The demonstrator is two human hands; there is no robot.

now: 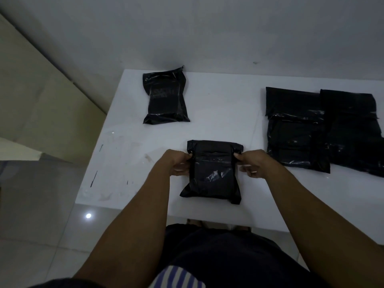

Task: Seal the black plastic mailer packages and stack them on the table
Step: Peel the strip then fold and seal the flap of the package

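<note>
Head view, step in hand: the person is sealing the centre mailer [212,173], which is lying on the white table [218,104] near its front edge. Its top flap [215,147] is sitting folded over toward the person, and by my judgement it is being held down to close.
Left hand: the left hand [178,165] is gripping the mailer's left edge just below the flap, with its fingers curling round the side.
Right hand: the right hand [251,163] is pinching the right edge at the same height. The thumb and forefinger are closing on the plastic and the other fingers are curling loosely.
Next move: this is probably calling for pressing along the whole flap so it is sticking across its width, then carrying the package to a stack. The plastic is looking slick, so a firm two-sided hold is advisable.
Centre mailer contents: the mailer is bulging round a flat, block-shaped item, and the black plastic is hiding what it is.
Far mailer: the far mailer [166,98] is lying alone toward the back left, well apart, and is bulging round a rectangular item.
Right-hand mailers: the right-hand mailers [295,132] are lying overlapped at the table's right side. I cannot tell whether they are sealed.
</note>
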